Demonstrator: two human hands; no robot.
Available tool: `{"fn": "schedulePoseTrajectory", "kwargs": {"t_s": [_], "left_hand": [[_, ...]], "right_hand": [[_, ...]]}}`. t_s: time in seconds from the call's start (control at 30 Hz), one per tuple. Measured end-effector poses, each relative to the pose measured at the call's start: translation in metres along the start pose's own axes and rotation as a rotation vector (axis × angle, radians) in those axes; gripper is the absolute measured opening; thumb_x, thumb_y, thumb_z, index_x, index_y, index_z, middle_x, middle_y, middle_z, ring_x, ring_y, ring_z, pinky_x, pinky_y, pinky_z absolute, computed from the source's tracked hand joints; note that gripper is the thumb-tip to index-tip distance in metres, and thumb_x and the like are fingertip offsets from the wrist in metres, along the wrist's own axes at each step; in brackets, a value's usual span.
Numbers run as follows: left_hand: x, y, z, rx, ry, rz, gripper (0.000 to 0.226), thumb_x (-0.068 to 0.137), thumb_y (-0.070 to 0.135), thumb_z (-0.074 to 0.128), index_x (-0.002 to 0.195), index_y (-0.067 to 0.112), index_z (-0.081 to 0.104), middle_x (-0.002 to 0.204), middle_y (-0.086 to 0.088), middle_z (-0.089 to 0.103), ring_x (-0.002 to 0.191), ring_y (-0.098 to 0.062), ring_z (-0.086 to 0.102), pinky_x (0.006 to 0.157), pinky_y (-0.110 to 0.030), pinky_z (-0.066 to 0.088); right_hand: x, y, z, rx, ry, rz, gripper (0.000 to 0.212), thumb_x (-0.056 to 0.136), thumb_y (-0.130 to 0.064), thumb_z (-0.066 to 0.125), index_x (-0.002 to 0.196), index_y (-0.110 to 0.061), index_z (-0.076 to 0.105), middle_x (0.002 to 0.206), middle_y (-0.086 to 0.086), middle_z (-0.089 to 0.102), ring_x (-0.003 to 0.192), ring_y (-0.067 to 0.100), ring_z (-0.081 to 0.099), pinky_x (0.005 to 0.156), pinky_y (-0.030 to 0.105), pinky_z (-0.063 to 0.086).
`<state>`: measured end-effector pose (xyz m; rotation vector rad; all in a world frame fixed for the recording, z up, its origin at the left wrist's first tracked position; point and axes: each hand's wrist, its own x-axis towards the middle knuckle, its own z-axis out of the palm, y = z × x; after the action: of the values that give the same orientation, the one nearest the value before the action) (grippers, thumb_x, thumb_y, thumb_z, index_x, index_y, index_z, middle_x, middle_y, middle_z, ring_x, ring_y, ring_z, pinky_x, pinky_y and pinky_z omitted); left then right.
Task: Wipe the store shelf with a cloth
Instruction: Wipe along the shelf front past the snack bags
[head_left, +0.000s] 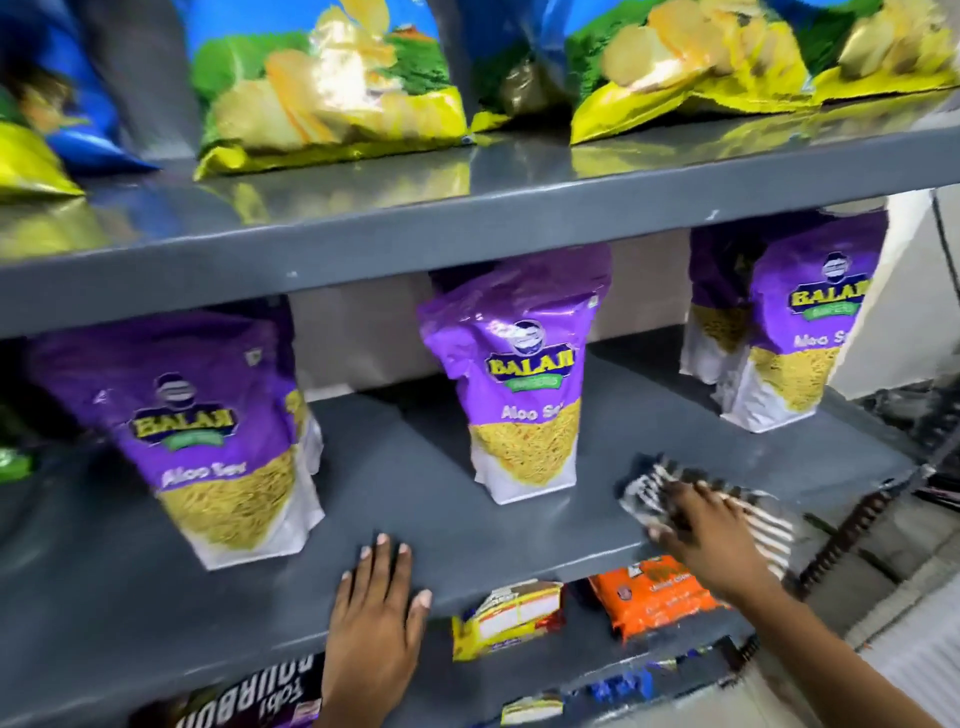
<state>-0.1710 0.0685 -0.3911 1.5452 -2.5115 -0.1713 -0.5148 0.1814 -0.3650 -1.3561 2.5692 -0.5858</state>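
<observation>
A grey metal shelf (431, 499) runs across the middle of the head view. My right hand (711, 535) presses a black-and-white striped cloth (654, 480) flat on the shelf's right front part; the hand and cloth are blurred. My left hand (376, 608) rests flat on the shelf's front edge, fingers apart, holding nothing. Purple snack pouches stand on the shelf: one at the left (208, 436), one in the middle (519, 384) just left of the cloth, and one at the right (795, 322) behind the cloth.
An upper grey shelf (467, 218) carries blue, green and yellow chip bags (322, 88). Below, a yellow packet (509, 618) and an orange packet (654, 592) lie on a lower shelf. A dark packet (249, 696) sits at the bottom left. The shelf's right end (909, 467) is near.
</observation>
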Motion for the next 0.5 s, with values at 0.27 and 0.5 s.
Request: {"fn": "schedulePoseTrajectory", "kwargs": {"t_s": [0.27, 0.5], "left_hand": [[-0.064, -0.111, -0.027, 0.015, 0.043, -0.155, 0.072, 0.092, 0.054, 0.005, 0.126, 0.007, 0.048, 0.131, -0.02, 0.055, 0.123, -0.027, 0.035, 0.114, -0.029, 0.005], [-0.099, -0.2, -0.047, -0.027, 0.066, -0.457, 0.096, 0.084, 0.068, -0.001, 0.126, 0.0, 0.052, 0.133, -0.027, 0.05, 0.12, -0.048, 0.047, 0.093, -0.067, 0.036]], "right_hand": [[-0.047, -0.149, 0.066, 0.089, -0.225, -0.369, 0.077, 0.059, -0.061, 0.028, 0.12, -0.021, 0.051, 0.129, 0.001, 0.058, 0.132, 0.02, 0.038, 0.11, 0.033, 0.025], [-0.077, -0.255, 0.108, 0.073, -0.364, -0.501, 0.051, 0.069, -0.043, 0.06, 0.113, -0.02, 0.048, 0.141, 0.001, 0.047, 0.137, 0.016, 0.03, 0.111, 0.028, 0.02]]}}
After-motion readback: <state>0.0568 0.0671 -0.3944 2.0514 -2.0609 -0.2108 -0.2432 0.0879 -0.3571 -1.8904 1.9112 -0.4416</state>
